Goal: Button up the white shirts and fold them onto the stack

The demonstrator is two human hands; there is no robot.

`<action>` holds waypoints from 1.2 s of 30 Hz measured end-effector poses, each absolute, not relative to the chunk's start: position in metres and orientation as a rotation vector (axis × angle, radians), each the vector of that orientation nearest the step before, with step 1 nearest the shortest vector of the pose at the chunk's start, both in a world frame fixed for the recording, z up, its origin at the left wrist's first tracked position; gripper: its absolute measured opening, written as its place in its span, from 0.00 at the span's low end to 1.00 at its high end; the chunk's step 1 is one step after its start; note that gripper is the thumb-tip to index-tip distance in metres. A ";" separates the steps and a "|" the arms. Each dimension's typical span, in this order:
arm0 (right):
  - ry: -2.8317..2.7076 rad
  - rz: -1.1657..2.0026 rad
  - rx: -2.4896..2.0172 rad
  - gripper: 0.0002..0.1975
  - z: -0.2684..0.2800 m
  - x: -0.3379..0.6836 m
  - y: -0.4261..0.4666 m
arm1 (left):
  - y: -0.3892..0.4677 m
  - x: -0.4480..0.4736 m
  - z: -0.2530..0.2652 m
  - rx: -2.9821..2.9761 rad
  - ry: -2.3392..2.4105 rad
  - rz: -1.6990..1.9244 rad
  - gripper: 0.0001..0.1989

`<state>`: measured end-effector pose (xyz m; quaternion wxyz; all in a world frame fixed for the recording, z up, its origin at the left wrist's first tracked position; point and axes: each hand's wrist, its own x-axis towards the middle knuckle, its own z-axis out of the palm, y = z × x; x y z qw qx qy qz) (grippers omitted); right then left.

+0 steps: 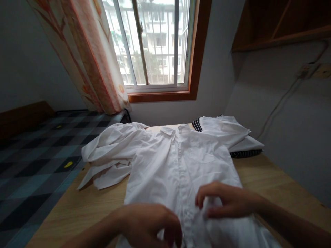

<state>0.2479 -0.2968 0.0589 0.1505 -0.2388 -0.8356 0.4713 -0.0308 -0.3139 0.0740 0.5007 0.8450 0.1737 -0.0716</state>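
Note:
A white button-up shirt (160, 168) lies front side up on the wooden table, its collar toward the window and its chest pocket on the right. Over the lower front, beside the button placket, is my left hand (152, 224), fingers curled downward. Its fingertips are blurred near the bottom edge, so whether they grip cloth cannot be told. My right hand (224, 199) is above the shirt's lower right front, thumb and fingers apart and bent. Some white cloth shows between them, but no firm hold is visible. The shirt's hem is cut off by the frame.
More crumpled white cloth (111, 144) spreads at the table's left. Folded white garments with black-striped cloth (247, 153) are stacked at the back right of the wooden table (274, 175). A checked bed (28, 172) adjoins on the left. A curtain (88, 51) hangs beside the window.

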 end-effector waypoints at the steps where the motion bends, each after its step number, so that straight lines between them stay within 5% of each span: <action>1: -2.336 1.181 -0.820 0.11 0.068 0.248 -0.273 | -0.295 -0.030 0.086 2.105 0.520 -0.091 0.11; 6: -1.822 0.559 -1.331 0.12 0.083 0.234 -0.126 | -0.160 -0.023 0.089 2.268 1.106 0.544 0.13; 10: -1.571 0.376 -1.715 0.15 0.080 0.212 -0.032 | -0.056 -0.018 0.058 2.278 1.609 0.846 0.19; 15: -1.731 0.485 -1.921 0.18 0.054 0.196 0.009 | 0.001 -0.016 0.035 2.452 1.737 0.498 0.24; 24: -2.107 0.427 -1.292 0.30 0.002 0.230 -0.025 | -0.015 -0.021 0.029 2.857 1.682 0.244 0.25; 29: -2.083 0.060 -1.352 0.07 -0.016 0.239 -0.046 | -0.014 -0.009 0.041 2.664 1.924 0.114 0.30; 33: -2.034 -0.073 -1.296 0.08 -0.025 0.242 -0.054 | -0.004 0.010 0.047 2.599 1.939 0.296 0.18; 36: -1.960 -0.072 -1.183 0.08 -0.029 0.246 -0.056 | 0.008 0.024 0.048 2.497 1.825 0.280 0.36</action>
